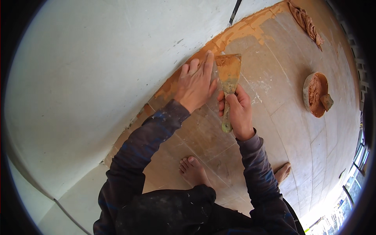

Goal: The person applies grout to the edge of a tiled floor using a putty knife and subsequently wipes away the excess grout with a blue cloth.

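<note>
Along the white wall (98, 70), our left hand (196, 84) has its fingers stretched over orange paste (244, 29); we can't tell if they touch. Our right hand (240, 113) grips the putty knife (228, 72) by its handle, smeared blade just beside the left hand. Bowl (306, 89) sits on tiled floor (288, 135), well to our right.

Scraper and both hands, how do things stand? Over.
Right hand gripping scraper, blade smeared orange. Left hand open, fingertips at orange paste along wall base. Bowl off right, apart from both hands.
</note>
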A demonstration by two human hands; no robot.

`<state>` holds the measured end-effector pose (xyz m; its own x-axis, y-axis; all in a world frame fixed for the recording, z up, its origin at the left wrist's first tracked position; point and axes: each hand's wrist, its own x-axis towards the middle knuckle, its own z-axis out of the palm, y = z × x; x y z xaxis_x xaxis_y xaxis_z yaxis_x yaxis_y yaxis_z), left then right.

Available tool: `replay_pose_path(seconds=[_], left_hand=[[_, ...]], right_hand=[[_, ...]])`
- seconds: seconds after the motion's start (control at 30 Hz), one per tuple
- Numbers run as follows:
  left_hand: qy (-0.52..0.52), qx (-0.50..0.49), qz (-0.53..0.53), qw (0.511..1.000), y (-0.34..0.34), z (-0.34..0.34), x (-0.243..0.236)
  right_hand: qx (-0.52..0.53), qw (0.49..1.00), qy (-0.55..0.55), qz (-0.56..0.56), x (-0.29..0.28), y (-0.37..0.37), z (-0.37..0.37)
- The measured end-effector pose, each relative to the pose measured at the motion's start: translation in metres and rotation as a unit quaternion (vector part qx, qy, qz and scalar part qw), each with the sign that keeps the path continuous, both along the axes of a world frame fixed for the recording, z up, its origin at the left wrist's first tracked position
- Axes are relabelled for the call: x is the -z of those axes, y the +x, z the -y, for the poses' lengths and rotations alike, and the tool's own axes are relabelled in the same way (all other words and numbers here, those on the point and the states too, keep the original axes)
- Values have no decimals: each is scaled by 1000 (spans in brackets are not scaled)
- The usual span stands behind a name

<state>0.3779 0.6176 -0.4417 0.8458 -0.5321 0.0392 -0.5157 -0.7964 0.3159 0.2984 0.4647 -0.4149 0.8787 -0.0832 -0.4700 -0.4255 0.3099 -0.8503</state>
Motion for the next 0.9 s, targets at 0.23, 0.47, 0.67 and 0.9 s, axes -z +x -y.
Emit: replay_pose_path(seconds=[0.23, 0.47, 0.67, 0.9], left_hand=[[16, -39, 30, 999, 10, 6, 15], [62, -62, -19, 996, -10, -13, 3], [65, -81, -60, 993, -14, 4, -20], [9, -31, 47, 998, 32, 34, 15]], right_hand=[[26, 999, -11, -14, 5, -7, 13], [33, 999, -16, -14, 0, -10, 26], [62, 998, -6, -5, -3, -15, 37], [67, 998, 2, -7, -6, -16, 33]])
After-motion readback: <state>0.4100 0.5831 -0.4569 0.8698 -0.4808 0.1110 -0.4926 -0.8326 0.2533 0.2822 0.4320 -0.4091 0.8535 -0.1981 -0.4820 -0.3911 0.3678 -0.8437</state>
